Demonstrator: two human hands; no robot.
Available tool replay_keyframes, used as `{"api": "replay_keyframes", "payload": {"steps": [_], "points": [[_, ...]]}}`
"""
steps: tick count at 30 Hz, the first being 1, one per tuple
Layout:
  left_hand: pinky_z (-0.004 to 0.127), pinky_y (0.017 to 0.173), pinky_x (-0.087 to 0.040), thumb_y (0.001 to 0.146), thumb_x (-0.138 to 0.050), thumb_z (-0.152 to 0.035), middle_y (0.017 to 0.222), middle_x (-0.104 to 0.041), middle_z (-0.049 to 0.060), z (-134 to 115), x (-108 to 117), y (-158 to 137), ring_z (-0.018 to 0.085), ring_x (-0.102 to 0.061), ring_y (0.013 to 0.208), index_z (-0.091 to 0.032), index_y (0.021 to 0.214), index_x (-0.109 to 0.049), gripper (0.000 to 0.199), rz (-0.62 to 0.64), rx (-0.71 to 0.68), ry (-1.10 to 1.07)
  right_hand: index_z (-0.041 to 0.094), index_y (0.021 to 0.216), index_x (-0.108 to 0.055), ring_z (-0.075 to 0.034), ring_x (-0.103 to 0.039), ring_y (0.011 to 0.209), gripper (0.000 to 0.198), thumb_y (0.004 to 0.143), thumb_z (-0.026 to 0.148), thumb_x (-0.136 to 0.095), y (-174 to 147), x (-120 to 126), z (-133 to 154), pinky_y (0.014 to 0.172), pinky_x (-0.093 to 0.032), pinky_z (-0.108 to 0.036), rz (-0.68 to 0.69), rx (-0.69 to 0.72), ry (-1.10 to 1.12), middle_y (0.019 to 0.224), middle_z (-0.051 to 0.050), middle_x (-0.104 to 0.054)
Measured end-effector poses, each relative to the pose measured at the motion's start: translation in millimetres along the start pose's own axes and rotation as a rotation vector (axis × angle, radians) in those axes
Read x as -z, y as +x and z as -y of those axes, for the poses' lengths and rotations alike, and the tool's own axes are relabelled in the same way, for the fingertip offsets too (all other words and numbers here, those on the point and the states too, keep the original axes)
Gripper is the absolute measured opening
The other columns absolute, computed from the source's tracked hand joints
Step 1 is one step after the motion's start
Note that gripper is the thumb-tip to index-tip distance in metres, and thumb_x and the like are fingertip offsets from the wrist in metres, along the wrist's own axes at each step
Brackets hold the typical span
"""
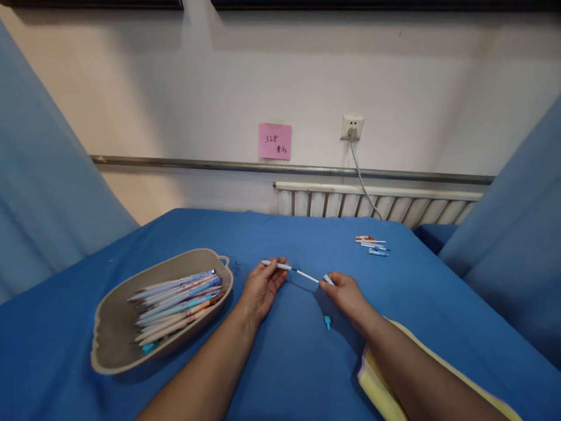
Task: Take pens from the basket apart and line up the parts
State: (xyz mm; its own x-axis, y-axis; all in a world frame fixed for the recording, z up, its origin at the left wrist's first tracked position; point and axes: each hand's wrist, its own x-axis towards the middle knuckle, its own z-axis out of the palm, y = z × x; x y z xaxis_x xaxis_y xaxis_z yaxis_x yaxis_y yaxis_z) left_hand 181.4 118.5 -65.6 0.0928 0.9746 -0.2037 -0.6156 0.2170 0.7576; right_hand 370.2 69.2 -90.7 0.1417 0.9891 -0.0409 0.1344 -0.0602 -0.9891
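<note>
My left hand (259, 290) is closed on a pale blue pen barrel (281, 266), held between thumb and fingers. From the barrel's right end a thin white refill (307, 276) with a dark section runs across to my right hand (348, 297). That hand pinches the refill's far end, and a short light-blue pen part (328, 280) sticks up from its fingers. Whether the refill is partly inside the barrel or just touching it, I cannot tell. Below my right hand, a small teal pen piece (328, 323) lies on the blue cloth (289, 362).
Left of my hands stands a grey-beige basin (105, 316) holding several pens (179, 307). Loose refills and pen parts (371, 245) lie at the back right. A yellow cloth (379, 386) is under my right forearm. Behind are a radiator (333, 202) and a plugged-in cable (360, 172).
</note>
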Motion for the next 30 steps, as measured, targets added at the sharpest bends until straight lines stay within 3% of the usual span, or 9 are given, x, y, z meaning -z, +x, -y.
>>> {"api": "replay_keyframes", "payload": {"steps": [6, 12, 14, 16, 18, 21, 23, 26, 30], "points": [[0.024, 0.065, -0.056, 0.085, -0.05, -0.01, 0.079, -0.066, 0.005, -2, 2, 2, 0.012, -0.065, 0.071, -0.013, 0.081, -0.06, 0.011, 0.004, 0.068, -0.081, 0.019, 0.057, -0.045, -0.007, -0.027, 0.041, 0.027, 0.064, 0.041, -0.061, 1, 14, 7, 0.041, -0.018, -0.022, -0.028, -0.067, 0.053, 0.046, 0.008, -0.033], [0.024, 0.058, -0.053, 0.082, -0.05, -0.011, 0.065, -0.058, 0.001, 2, -6, -7, 0.01, -0.059, 0.057, -0.014, 0.082, -0.058, 0.008, 0.094, 0.191, -0.005, 0.018, 0.062, -0.049, -0.006, -0.026, 0.041, 0.028, 0.064, 0.043, -0.062, -5, 6, 13, 0.041, -0.018, -0.022, 0.067, -0.058, 0.173, 0.048, 0.008, -0.037], [0.016, 0.044, -0.044, 0.078, -0.055, -0.012, 0.06, -0.052, -0.002, 5, -11, -13, 0.007, -0.05, 0.047, -0.013, 0.085, -0.059, 0.008, 0.147, 0.245, 0.044, 0.018, 0.063, -0.049, -0.007, -0.026, 0.041, 0.029, 0.065, 0.044, -0.062, -6, 2, 13, 0.042, -0.018, -0.023, 0.11, -0.045, 0.185, 0.049, 0.008, -0.036], [0.011, 0.032, -0.026, 0.073, -0.063, -0.014, 0.058, -0.048, -0.004, 10, -16, -19, 0.003, -0.04, 0.04, -0.013, 0.088, -0.06, 0.015, 0.208, 0.272, 0.14, 0.019, 0.064, -0.049, -0.007, -0.027, 0.043, 0.03, 0.067, 0.046, -0.062, -5, 0, 11, 0.043, -0.02, -0.023, 0.153, -0.024, 0.158, 0.05, 0.008, -0.036], [0.012, 0.03, -0.014, 0.068, -0.07, -0.019, 0.057, -0.045, -0.007, 14, -19, -22, 0.001, -0.032, 0.037, -0.014, 0.086, -0.059, 0.022, 0.249, 0.251, 0.262, 0.019, 0.063, -0.05, -0.009, -0.032, 0.045, 0.03, 0.072, 0.046, -0.057, -5, 1, 10, 0.046, -0.024, -0.023, 0.187, 0.029, 0.047, 0.051, 0.006, -0.039], [0.013, 0.031, -0.012, 0.065, -0.074, -0.03, 0.052, -0.038, -0.01, 19, -18, -20, 0.001, -0.027, 0.036, -0.016, 0.075, -0.054, 0.027, 0.218, 0.167, 0.402, 0.018, 0.066, -0.056, -0.014, -0.048, 0.058, 0.033, 0.085, 0.039, -0.041, -7, 9, 14, 0.058, -0.032, -0.025, 0.187, 0.173, -0.286, 0.06, 0.0, -0.054], [0.013, 0.032, -0.013, 0.065, -0.074, -0.036, 0.051, -0.039, -0.009, 19, -14, -16, 0.002, -0.029, 0.037, -0.016, 0.07, -0.051, 0.03, 0.145, 0.107, 0.43, 0.018, 0.082, -0.061, -0.017, -0.055, 0.069, 0.029, 0.088, 0.031, -0.036, -10, 18, 20, 0.065, -0.034, -0.027, 0.155, 0.245, -0.543, 0.071, -0.004, -0.062], [0.013, 0.032, -0.015, 0.065, -0.072, -0.04, 0.055, -0.044, -0.007, 18, -8, -9, 0.002, -0.034, 0.039, -0.016, 0.069, -0.05, 0.033, 0.083, 0.058, 0.415, 0.017, 0.103, -0.055, -0.018, -0.057, 0.072, 0.023, 0.085, 0.02, -0.042, -15, 31, 28, 0.064, -0.032, -0.027, 0.139, 0.226, -0.837, 0.078, -0.007, -0.065], [0.013, 0.032, -0.017, 0.064, -0.073, -0.039, 0.058, -0.045, -0.006, 18, -5, -6, 0.002, -0.036, 0.041, -0.016, 0.07, -0.05, 0.033, 0.078, 0.047, 0.385, 0.02, 0.091, -0.06, -0.017, -0.058, 0.077, 0.018, 0.077, 0.013, -0.051, -16, 42, 33, 0.065, -0.031, -0.024, 0.289, 0.244, -0.939, 0.085, -0.005, -0.068]]}}
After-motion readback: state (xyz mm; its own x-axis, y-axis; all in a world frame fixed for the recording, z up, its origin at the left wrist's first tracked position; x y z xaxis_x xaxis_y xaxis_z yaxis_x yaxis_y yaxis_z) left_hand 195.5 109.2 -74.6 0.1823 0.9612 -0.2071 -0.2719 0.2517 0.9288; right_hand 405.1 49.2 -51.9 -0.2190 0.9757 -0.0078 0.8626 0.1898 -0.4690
